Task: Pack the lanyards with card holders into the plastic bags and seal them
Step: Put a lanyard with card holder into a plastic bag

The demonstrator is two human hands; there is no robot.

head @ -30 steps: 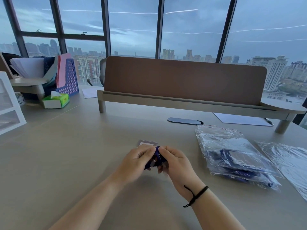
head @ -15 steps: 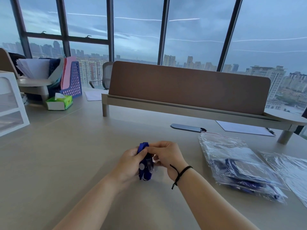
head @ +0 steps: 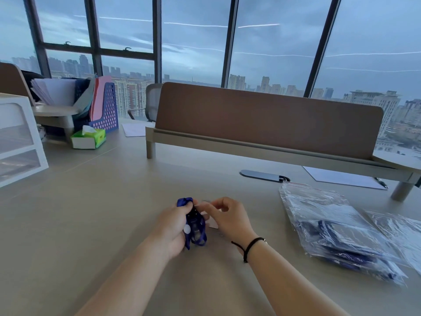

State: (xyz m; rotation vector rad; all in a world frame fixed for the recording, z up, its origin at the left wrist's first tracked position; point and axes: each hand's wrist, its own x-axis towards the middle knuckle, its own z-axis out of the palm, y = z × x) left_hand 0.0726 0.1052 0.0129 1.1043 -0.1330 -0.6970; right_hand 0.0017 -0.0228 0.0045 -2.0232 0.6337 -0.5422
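Observation:
A bundled blue lanyard (head: 194,221) with a dark clip is gripped upright in my left hand (head: 172,226) above the middle of the desk. Right beside it, my right hand (head: 227,217) pinches a clear card holder (head: 210,221), which is mostly hidden behind the fingers. At the right of the desk lies a stack of packed plastic bags (head: 337,231) with blue lanyards inside. Further right, at the frame edge, lie more clear plastic bags (head: 403,233).
The beige desk (head: 91,224) carries a brown divider panel (head: 268,119) on a raised shelf at the back. A white drawer unit (head: 18,140), a green tissue box (head: 88,139) and a blue file rack (head: 106,110) stand at the left. Paper and a pen (head: 346,179) lie under the shelf.
The lanyard bundle has been turned upright in my left hand. My right hand has shifted right and now pinches the card holder beside it. The camera has tilted slightly.

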